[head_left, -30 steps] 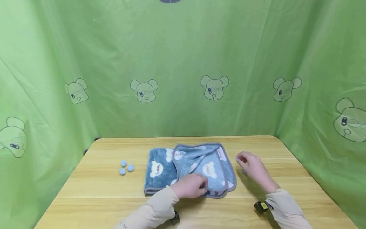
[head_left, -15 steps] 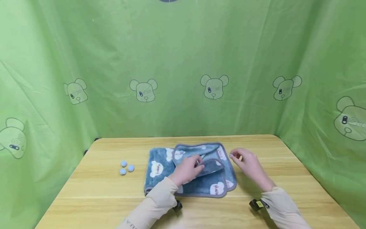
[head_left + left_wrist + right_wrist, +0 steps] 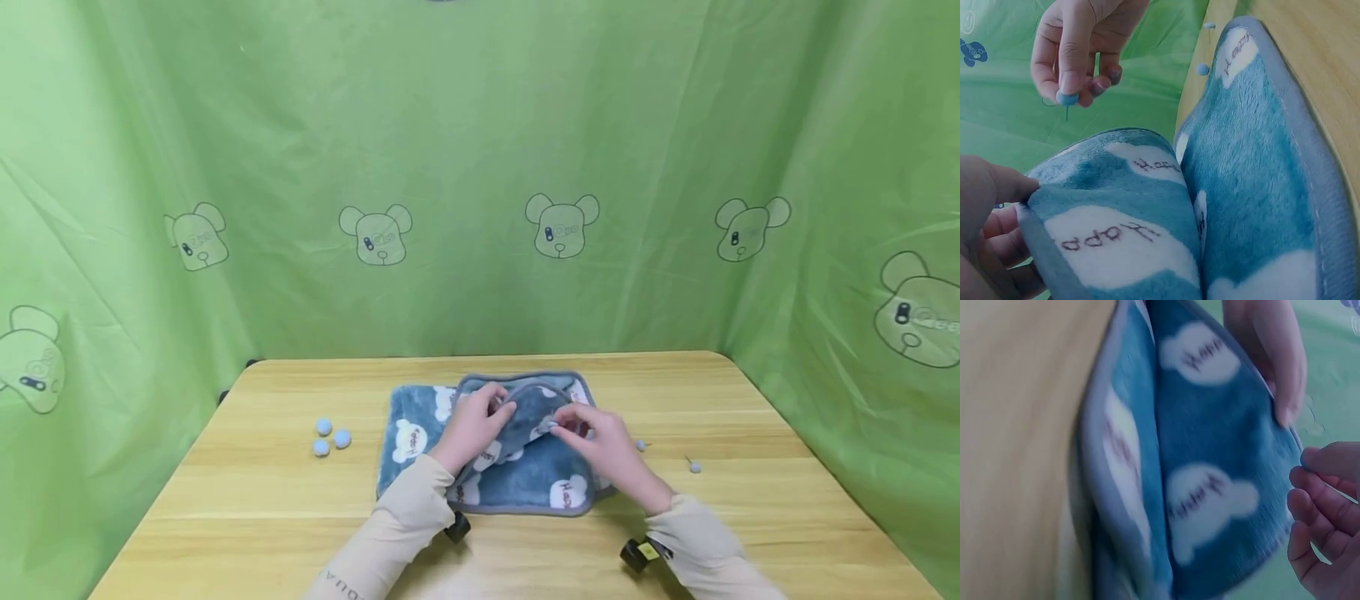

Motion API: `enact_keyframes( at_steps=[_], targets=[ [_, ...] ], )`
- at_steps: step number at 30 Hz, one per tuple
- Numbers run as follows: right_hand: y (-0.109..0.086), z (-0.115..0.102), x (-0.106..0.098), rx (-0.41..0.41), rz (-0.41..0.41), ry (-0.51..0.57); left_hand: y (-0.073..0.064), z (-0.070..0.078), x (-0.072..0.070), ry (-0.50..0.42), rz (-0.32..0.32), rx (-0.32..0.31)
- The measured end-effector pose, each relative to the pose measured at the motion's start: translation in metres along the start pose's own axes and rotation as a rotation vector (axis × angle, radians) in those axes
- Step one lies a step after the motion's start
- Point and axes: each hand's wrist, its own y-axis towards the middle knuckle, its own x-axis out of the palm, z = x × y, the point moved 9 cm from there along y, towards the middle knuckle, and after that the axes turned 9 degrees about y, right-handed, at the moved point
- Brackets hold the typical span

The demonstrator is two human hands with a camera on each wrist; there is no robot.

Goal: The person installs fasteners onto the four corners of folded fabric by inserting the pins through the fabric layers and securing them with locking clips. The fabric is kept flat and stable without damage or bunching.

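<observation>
A folded teal blanket [image 3: 411, 475] with white bear shapes and a grey border lies mid-table. My left hand [image 3: 471, 429] pinches the edge of its top layer between thumb and fingers, and this flap [image 3: 1119, 244] stands lifted off the layers below. Between thumb and forefinger my right hand [image 3: 606, 448] holds a blue round-headed pin [image 3: 1067, 98]. In the left wrist view the pin's thin shaft points down, just above the raised flap. The right wrist view has my right hand [image 3: 1329, 512] close beside the flap's edge.
Three pale blue balls [image 3: 342, 438] sit left of the blanket. To its right lie another round-headed pin [image 3: 641, 446] and a further pin [image 3: 695, 467]. A green bear-print curtain [image 3: 465, 300] stands behind the wooden table [image 3: 247, 533] and at both sides.
My left hand has moved up and away from the near edge, lifting the blanket's top layer. My right hand has come left from the table's right side to the flap.
</observation>
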Motion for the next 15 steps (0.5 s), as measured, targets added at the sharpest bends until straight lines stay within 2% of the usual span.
enact_keyframes(
  at_steps=[6,11,15],
  targets=[
    [0.001,-0.005,0.02,0.008,-0.029,0.043,-0.001,0.002,-0.002,-0.013,0.027,0.02],
    [0.0,-0.006,0.025,-0.021,-0.004,0.038,-0.003,0.007,-0.005,-0.008,0.054,0.053],
    [0.0,-0.003,0.028,-0.006,0.003,0.008,-0.004,0.01,-0.004,-0.004,0.062,0.068]
  ],
)
